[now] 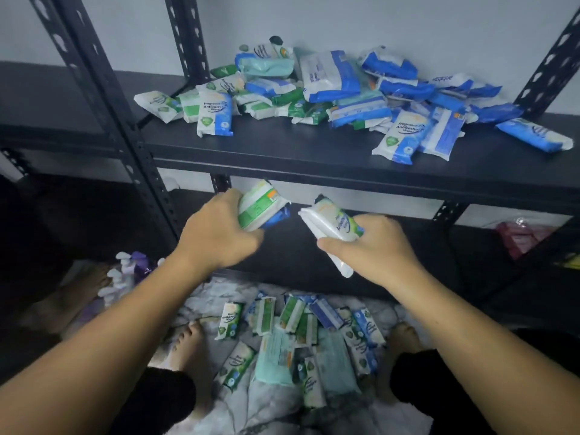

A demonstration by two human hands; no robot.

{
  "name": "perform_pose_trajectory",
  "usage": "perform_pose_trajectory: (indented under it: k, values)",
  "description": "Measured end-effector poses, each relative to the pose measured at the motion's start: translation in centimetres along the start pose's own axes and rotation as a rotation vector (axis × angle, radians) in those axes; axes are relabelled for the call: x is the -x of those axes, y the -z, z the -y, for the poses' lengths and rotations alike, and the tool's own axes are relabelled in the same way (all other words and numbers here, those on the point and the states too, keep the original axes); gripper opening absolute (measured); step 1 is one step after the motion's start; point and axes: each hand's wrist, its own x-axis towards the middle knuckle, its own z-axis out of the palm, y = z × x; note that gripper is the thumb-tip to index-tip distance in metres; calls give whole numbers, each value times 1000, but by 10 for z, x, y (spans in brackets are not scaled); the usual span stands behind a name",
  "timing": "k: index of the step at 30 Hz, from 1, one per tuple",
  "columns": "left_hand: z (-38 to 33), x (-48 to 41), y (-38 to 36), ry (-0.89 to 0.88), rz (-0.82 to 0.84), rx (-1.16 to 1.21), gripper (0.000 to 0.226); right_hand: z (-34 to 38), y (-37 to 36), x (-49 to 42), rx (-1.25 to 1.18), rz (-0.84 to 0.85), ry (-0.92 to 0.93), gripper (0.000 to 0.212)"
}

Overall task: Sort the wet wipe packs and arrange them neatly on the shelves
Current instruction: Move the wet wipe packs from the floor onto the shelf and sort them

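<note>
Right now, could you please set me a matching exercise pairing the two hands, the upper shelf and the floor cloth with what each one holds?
1 left hand
2 right hand
3 upper shelf
4 floor cloth

A jumbled heap of packs
B white Antibacterial pack
C green-and-white pack
D spread-out packs beside a bare foot

Pairs: 1-C, 2-B, 3-A, 4-D
</note>
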Motion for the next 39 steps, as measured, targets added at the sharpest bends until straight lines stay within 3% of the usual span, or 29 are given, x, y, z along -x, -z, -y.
perform_pose_trajectory:
  k: [6,9,13,16,19,22,25,27,31,36,39]
  values:
    - [56,37,-115,220,384,-144,49,-96,-96,0,68,305,-343,39]
    - [74,62,-176,419,484,29,52,-149,-138,5,-62,380,-582,54]
    - [85,96,-252,631,549,251,49,-204,-180,21,-69,415,-810,49]
    - [91,106,-289,618,573,232,51,-231,-201,27,24,416,-809,71]
    - [105,103,-313,592,617,213,58,-246,-208,15,97,435,-746,65]
    - [123,95,-329,563,545,184,77,-258,-210,-2,235,377,-656,61]
    - [121,88,-334,518,576,84,87,-275,-216,-9,258,274,-658,74]
    - [120,86,-342,408,631,-50,92,-288,-222,-10,288,334,-678,90]
    - [115,90,-350,350,612,-164,80,-303,-230,-4,268,471,-686,93]
    - [96,80,-336,397,563,-149,71,-288,-213,-4,267,434,-696,101]
    - [81,73,-320,350,548,-105,62,-265,-194,-9,238,389,-648,92]
